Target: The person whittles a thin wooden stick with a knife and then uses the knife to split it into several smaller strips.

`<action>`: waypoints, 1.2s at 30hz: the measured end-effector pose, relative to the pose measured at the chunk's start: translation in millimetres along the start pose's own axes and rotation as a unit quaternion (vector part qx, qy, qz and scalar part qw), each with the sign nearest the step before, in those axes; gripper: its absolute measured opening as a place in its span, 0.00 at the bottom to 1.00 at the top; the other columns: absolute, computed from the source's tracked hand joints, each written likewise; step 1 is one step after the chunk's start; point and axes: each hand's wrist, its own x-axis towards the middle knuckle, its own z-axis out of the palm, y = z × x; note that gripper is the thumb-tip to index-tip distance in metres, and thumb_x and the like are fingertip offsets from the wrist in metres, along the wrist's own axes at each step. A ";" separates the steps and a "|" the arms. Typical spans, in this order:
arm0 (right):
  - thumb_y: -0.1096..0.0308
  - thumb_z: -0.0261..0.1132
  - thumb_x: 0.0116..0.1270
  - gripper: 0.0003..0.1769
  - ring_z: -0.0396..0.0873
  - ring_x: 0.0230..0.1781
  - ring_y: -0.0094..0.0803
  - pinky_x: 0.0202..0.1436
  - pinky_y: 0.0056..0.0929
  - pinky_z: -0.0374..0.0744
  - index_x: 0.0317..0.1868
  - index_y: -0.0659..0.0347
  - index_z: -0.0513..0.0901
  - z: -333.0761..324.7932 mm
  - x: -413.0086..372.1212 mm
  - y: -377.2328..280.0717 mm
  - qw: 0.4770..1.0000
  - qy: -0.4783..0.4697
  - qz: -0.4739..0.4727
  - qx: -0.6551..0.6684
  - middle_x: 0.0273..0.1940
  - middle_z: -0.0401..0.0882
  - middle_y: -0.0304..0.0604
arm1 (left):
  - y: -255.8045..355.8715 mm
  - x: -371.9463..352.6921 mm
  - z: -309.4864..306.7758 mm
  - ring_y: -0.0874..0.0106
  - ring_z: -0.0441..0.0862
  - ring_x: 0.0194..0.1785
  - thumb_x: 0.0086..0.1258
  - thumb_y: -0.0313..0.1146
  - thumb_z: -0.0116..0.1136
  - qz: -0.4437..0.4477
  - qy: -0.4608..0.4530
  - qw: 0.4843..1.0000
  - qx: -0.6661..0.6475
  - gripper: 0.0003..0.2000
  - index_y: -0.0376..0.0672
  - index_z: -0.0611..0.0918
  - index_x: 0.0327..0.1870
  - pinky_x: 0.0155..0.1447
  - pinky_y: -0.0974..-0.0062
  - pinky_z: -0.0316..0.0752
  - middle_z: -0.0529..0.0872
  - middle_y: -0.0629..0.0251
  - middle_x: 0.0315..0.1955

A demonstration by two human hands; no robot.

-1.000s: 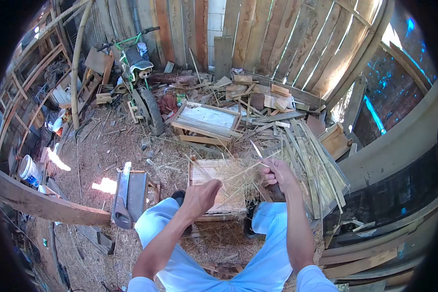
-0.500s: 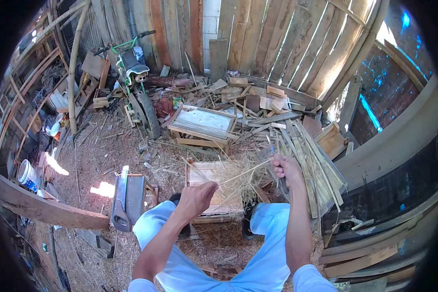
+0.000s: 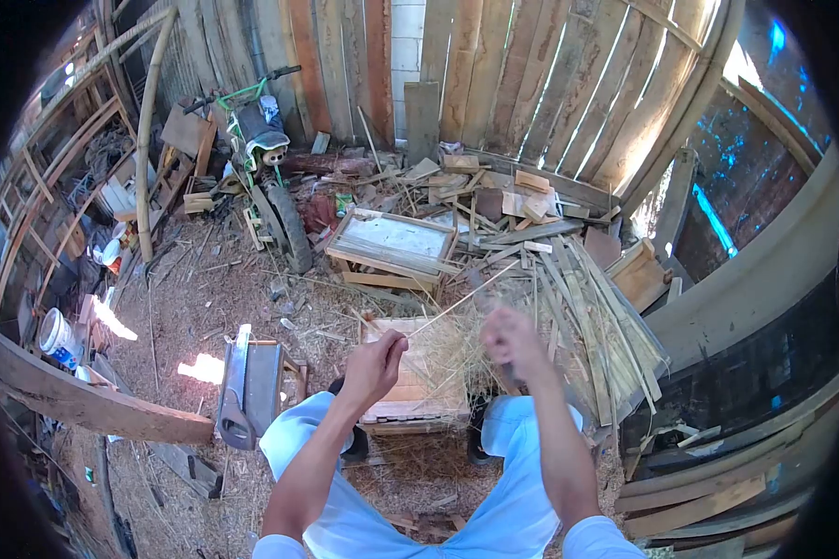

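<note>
My left hand (image 3: 375,365) is closed round one end of a thin pale wooden strip (image 3: 466,298), which slants up to the right. My right hand (image 3: 516,347), smeared by motion, grips a knife (image 3: 476,279) whose blurred blade points up beside the strip. Below both hands, between my knees, stands a low wooden bench (image 3: 415,410). Fine curled shavings (image 3: 452,349) are heaped over its right side.
A handsaw (image 3: 236,387) lies on a small dark stool (image 3: 266,373) at left. Long wooden slats (image 3: 597,326) are stacked at right. Ahead are a wooden frame (image 3: 391,238), scrap wood (image 3: 494,196) and a small green motorbike (image 3: 266,158).
My right hand with the knife has moved left and is now blurred. My left hand has shifted slightly left and up, and the strip's far end shows higher.
</note>
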 end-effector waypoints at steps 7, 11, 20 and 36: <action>0.61 0.56 0.74 0.18 0.59 0.15 0.12 0.17 0.12 0.57 0.56 0.64 0.73 53.0 10.9 30.4 0.989 -0.144 0.019 0.007 0.25 0.69 0.31 | 9.9 0.5 8.3 0.56 0.78 0.21 0.71 0.31 0.54 0.000 -0.039 0.997 -0.064 0.05 0.39 0.78 0.39 0.25 0.65 0.68 0.78 0.52 0.17; 0.61 0.57 0.73 0.16 0.59 0.15 0.12 0.15 0.12 0.56 0.47 0.67 0.78 38.7 10.7 24.0 0.992 -0.095 0.056 0.061 0.23 0.69 0.29 | 10.1 -3.9 8.6 0.57 0.79 0.21 0.71 0.31 0.54 0.022 -0.033 0.998 -0.059 0.06 0.39 0.78 0.39 0.26 0.66 0.69 0.78 0.52 0.18; 0.58 0.58 0.72 0.20 0.58 0.14 0.11 0.14 0.11 0.55 0.54 0.67 0.75 -14.7 11.6 -3.2 0.998 -0.019 0.009 0.054 0.22 0.63 0.27 | 6.8 -15.7 -5.0 0.62 0.78 0.20 0.72 0.33 0.53 -0.005 -0.047 0.995 -0.089 0.07 0.39 0.79 0.39 0.26 0.69 0.69 0.79 0.55 0.19; 0.62 0.57 0.73 0.18 0.59 0.16 0.12 0.16 0.11 0.57 0.58 0.61 0.74 19.8 -4.7 11.3 0.983 -0.140 0.084 0.080 0.25 0.70 0.30 | 7.5 -17.2 15.8 0.67 0.71 0.17 0.72 0.31 0.54 0.010 -0.018 0.994 -0.112 0.06 0.38 0.79 0.41 0.24 0.72 0.65 0.75 0.56 0.16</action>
